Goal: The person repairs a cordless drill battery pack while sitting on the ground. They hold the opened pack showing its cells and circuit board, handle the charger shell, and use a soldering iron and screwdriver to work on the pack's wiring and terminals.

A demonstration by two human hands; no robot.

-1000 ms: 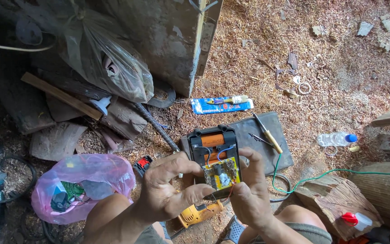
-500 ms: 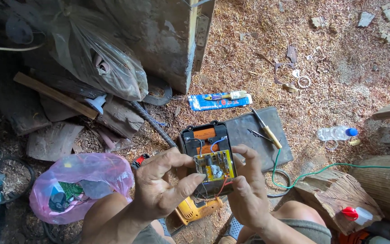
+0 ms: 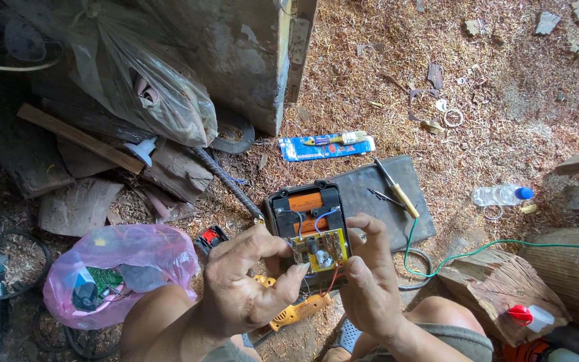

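Near centre, above sawdust floor (image 3: 383,80): left hand (image 3: 246,285) and right hand (image 3: 363,278) both pinch yellow circuit board (image 3: 319,249), lifted off open black casing (image 3: 306,214), wires attached; soldering iron (image 3: 393,188) parked on grey slab (image 3: 383,201) just right.

Flat blue blister pack (image 3: 326,147) on sawdust, well beyond the hands' grip, pink plastic bag (image 3: 122,268) just left of it, clear plastic bag (image 3: 149,87) far upper left, clear blue-capped bottle (image 3: 502,195) right.
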